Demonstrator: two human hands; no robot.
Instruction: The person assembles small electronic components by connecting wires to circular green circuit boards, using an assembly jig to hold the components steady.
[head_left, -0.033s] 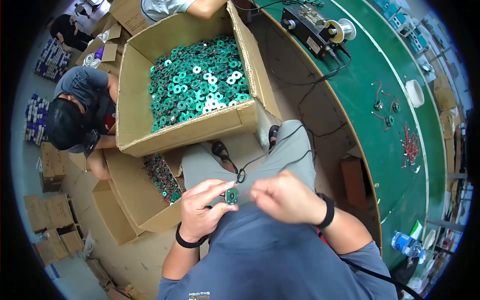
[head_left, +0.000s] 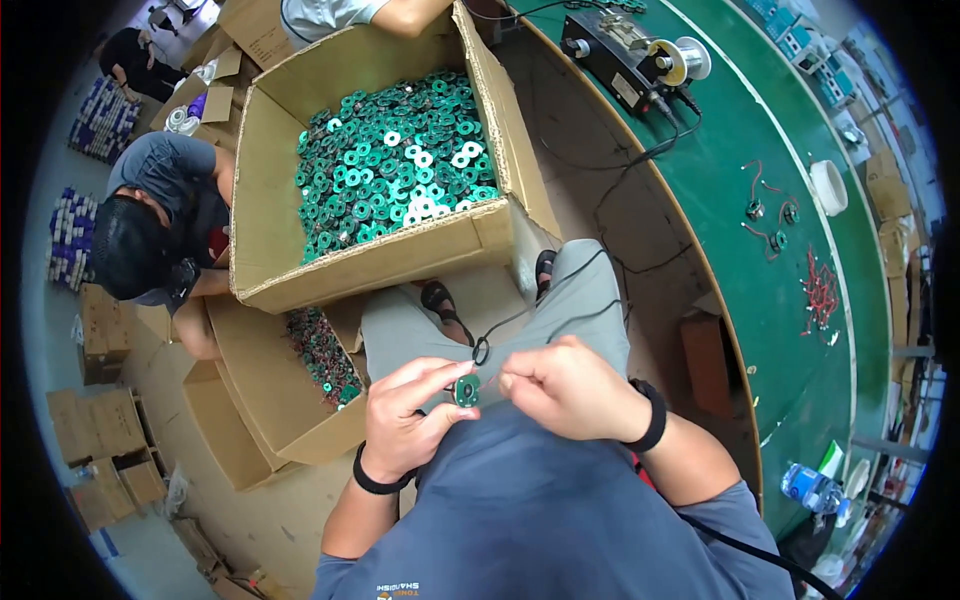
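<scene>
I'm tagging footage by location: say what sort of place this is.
Likely an electronics assembly workshop: a round green part in the left hand, a cardboard box heaped with similar parts, red wires on a green workbench.

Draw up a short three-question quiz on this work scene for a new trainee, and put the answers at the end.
1. Which of the person's hands grips the small green part?
2. True or false: the clump of red wires lies inside the large cardboard box.
3. What shape are most of the green pieces heaped in that box?
(a) square
(b) ring-shaped
(c) long strips

Key:
1. The left hand.
2. False; it lies on the green table.
3. (b)
</scene>
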